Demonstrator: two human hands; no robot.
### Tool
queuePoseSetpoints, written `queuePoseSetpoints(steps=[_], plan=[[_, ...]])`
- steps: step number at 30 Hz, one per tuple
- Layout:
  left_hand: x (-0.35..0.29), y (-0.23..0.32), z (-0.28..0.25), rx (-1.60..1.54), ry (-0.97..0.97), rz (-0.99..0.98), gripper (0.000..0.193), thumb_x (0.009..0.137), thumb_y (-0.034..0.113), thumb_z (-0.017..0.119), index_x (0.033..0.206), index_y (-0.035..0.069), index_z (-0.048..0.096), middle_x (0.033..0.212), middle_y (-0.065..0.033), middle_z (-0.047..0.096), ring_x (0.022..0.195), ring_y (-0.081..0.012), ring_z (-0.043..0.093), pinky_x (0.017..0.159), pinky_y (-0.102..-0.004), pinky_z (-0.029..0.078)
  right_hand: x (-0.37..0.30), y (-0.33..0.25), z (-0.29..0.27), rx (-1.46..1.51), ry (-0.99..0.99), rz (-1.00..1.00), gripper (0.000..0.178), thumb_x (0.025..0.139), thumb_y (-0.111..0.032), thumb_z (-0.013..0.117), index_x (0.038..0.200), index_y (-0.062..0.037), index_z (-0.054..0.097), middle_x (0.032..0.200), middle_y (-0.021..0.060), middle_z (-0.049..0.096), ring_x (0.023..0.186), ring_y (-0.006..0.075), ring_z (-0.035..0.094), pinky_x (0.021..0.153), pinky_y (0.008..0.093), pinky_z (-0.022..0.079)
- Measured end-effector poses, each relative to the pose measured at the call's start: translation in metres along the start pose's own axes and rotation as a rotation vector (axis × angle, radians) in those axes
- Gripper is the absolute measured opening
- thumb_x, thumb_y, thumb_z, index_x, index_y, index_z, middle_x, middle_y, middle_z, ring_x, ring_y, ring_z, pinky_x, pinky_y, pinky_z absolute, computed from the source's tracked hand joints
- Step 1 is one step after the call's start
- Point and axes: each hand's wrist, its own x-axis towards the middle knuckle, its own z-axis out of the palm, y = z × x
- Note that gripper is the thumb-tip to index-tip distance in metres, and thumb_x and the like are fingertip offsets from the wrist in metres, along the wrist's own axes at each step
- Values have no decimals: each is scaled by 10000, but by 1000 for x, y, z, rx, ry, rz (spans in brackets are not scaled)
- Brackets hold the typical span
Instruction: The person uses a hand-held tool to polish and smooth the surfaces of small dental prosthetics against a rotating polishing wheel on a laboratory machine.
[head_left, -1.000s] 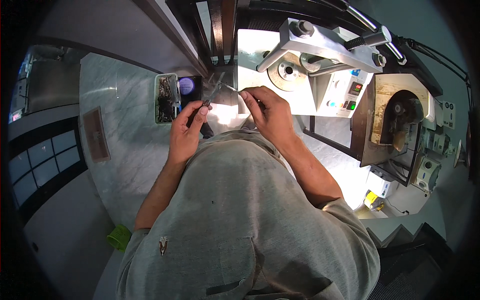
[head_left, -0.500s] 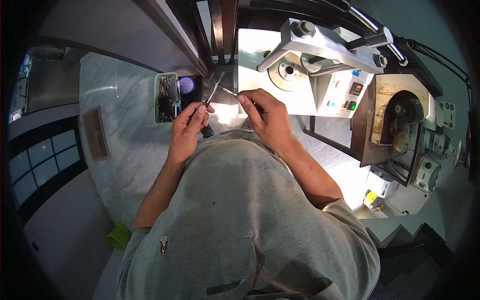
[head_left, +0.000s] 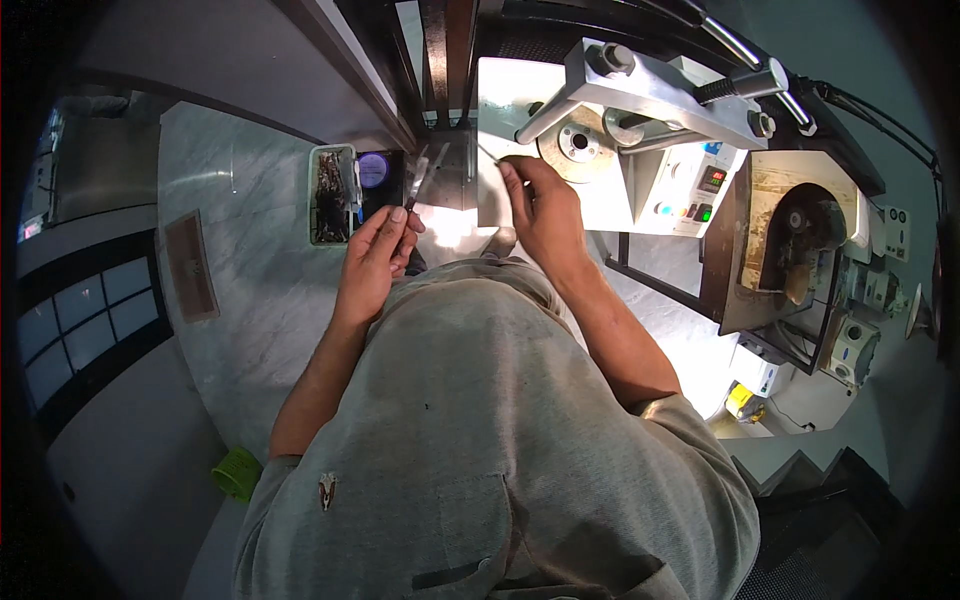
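Just above the middle of the frame, the person's two bare hands are hovering near each other without touching. The left hand (head_left: 375,250) is pinching a slim tool (head_left: 415,188) between thumb and fingers, its dark lower end sitting in that grip while its pale upper end is pointing toward the top; its exact kind is too small to tell. The right hand (head_left: 545,208) is also keeping a pinched grip, thumb against forefinger, grasping a thin rod (head_left: 487,152) that is slanting toward the upper left over a white tabletop (head_left: 507,90).

In the upper right of the frame, a round plate (head_left: 557,150) is lying flat on that tabletop, and a metal clamp arm (head_left: 665,90) is reaching above it. Just beside these, a control panel's display (head_left: 713,178) is glowing. Farther right, a beige housing (head_left: 768,185) is surrounding a dark opening. Left of the left hand, a pale-rimmed tub (head_left: 314,205) is holding dark contents, with a purple lid (head_left: 373,170) resting just beside it. A green basket (head_left: 237,475) is standing at lower left.
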Motion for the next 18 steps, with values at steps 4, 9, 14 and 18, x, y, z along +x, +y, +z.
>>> queuePoseSetpoints(steps=[4, 9, 14, 18], plan=[[3, -3, -4, -92, 36, -39, 334, 1021, 351, 455, 955, 52, 589, 699, 50, 434, 544, -14, 302, 484, -185, 232, 3, 53, 8, -121, -45, 49, 295, 851, -29, 534, 1142, -27, 577, 977, 213, 640, 815, 395, 641, 709, 465, 506], [5, -3, -4, -208, 29, -51, 302, 1012, 338, 475, 1077, 54, 558, 763, 29, 475, 554, -18, 328, 478, -176, 243, -2, 70, 18, -252, -5, 130, 314, 911, -85, 503, 1224, -66, 526, 1005, 231, 653, 906, 392, 647, 756, 468, 504], [3, 4, 9, -131, 113, -28, 558, 962, 216, 568, 1457, 173, 314, 868, 9, 496, 626, -29, 365, 468, -164, 274, -5, 75, 28, -244, -36, 152, 339, 881, -74, 511, 1220, -62, 518, 1024, 227, 647, 881, 410, 641, 754, 482, 508], [11, 1, 12, -57, 153, -3, 619, 939, 202, 601, 1483, 210, 307, 890, 18, 500, 652, -22, 361, 479, -163, 266, -5, 47, 26, 23, -173, 139, 289, 887, -70, 547, 1176, -71, 534, 942, 193, 661, 839, 344, 674, 713, 411, 531]])
